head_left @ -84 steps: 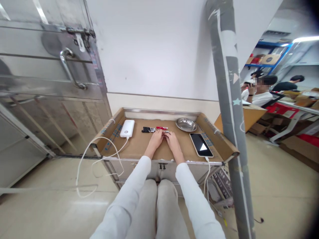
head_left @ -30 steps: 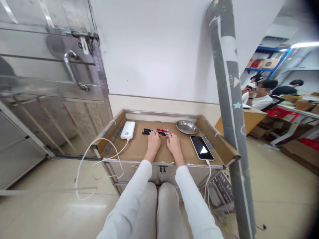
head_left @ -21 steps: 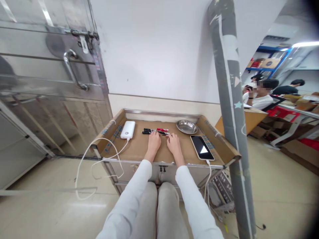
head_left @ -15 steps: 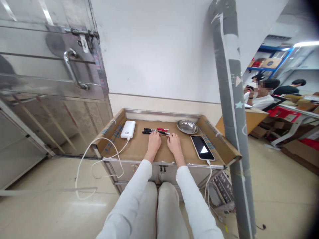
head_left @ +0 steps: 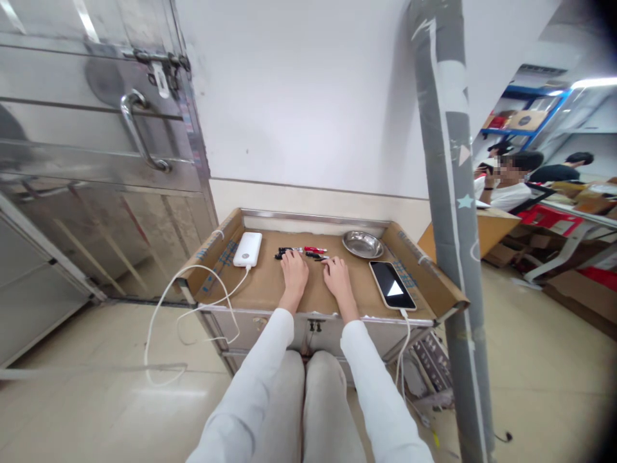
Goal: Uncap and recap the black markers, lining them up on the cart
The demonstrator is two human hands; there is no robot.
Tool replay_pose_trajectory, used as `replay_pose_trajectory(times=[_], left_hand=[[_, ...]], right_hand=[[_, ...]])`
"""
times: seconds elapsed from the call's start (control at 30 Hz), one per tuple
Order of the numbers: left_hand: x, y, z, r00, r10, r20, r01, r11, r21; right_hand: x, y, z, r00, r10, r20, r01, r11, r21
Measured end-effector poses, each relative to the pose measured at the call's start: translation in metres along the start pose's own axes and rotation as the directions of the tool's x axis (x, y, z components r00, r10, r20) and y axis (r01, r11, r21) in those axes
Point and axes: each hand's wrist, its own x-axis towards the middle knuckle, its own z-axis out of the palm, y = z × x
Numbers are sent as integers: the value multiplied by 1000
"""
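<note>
My left hand [head_left: 295, 273] has shifted left to the black pens [head_left: 281, 251].
My hands met a few seconds ago; now they're apart, my right hand [head_left: 337, 276] in nearly the same spot, fingertips at the end of one lone pen [head_left: 313, 256]. Whether either hand grips, I can't tell. I count at least two black pens at my left fingers, at least one red pen [head_left: 315, 249] behind the lone one, one bowl [head_left: 364, 244], one phone [head_left: 389, 280], one power bank [head_left: 248, 248].
</note>
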Motion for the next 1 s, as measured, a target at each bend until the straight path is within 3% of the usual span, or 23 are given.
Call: replay_pose_trajectory(times=[0.27,1.0], left_hand=[[-2,-1,1,997,-73,-26,74,996,43],[-4,-1,-3,999,-33,15,31,995,96]], right_hand=[[0,3,4,1000,-5,-14,6,1000,25],[1,7,4,1000,7,-13,-6,996,90]])
